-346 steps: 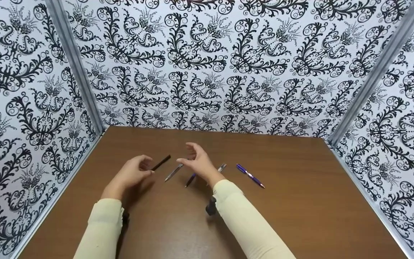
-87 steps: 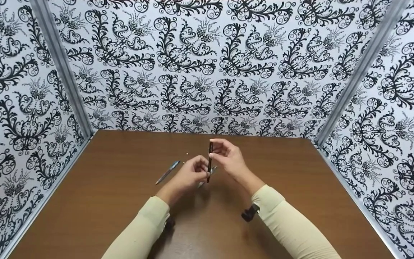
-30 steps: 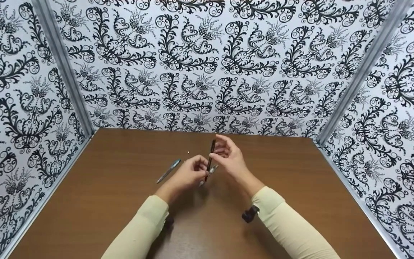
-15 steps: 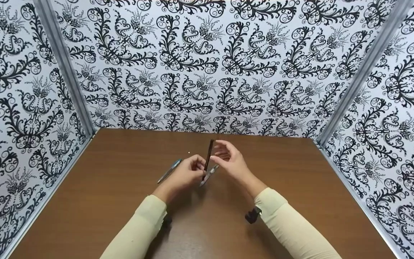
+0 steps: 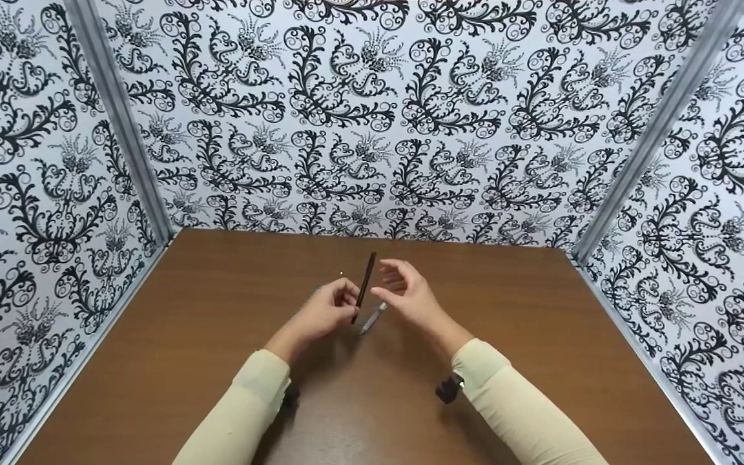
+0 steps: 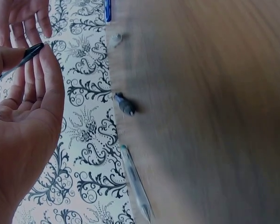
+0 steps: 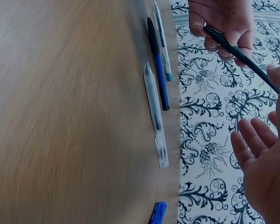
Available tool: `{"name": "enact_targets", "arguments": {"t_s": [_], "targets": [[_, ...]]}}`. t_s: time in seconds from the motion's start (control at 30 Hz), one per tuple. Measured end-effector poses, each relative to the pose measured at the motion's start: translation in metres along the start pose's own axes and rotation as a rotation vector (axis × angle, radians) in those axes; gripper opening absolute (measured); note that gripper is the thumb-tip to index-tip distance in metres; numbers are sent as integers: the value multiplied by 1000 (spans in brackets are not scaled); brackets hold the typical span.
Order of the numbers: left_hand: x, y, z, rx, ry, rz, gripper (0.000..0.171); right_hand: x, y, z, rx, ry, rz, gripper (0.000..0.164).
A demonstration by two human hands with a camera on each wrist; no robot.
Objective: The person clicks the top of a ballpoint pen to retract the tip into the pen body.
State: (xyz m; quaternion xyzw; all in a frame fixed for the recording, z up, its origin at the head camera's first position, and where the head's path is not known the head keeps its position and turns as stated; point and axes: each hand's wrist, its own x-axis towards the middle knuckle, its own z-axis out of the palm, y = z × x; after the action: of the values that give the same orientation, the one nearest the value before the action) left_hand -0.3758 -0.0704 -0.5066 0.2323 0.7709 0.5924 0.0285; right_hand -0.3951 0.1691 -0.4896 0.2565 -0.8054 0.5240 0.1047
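My left hand (image 5: pixel 323 310) pinches a black pen (image 5: pixel 366 281) near its lower end, between thumb and fingers. The pen stands tilted above the table, its top leaning to the right. Facing it, my right hand (image 5: pixel 411 294) has its fingers spread and loosely bent, with a small gap to the pen in the head view. In the right wrist view the right thumb (image 7: pixel 277 77) is close to the pen's far end; I cannot tell whether it touches. Below the hands lies a clear pen (image 5: pixel 373 320) with a pointed tip.
On the brown table (image 5: pixel 359 400) lie a dark-capped blue pen (image 7: pixel 158 70), a clear pen with a teal end (image 7: pixel 162 42) and another blue pen (image 7: pixel 157 213). Patterned walls (image 5: pixel 372 129) enclose the back and sides. A tiny pale speck (image 5: pixel 341 273) shows behind the left hand.
Since the first frame, the black pen has been lifted off the table. The right fingers, around its upper part a second ago, have come away. The left hand has shifted left with the pen.
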Motion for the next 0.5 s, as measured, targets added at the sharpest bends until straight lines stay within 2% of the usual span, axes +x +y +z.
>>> {"name": "enact_targets", "arguments": {"t_s": [0.33,0.5], "targets": [[-12,-5,-20,51,5,-27,25,12,3,24,93,-7,-17,58],[-18,-9,-32,52,27,-40,24,18,6,34,90,-21,-17,58]]}}
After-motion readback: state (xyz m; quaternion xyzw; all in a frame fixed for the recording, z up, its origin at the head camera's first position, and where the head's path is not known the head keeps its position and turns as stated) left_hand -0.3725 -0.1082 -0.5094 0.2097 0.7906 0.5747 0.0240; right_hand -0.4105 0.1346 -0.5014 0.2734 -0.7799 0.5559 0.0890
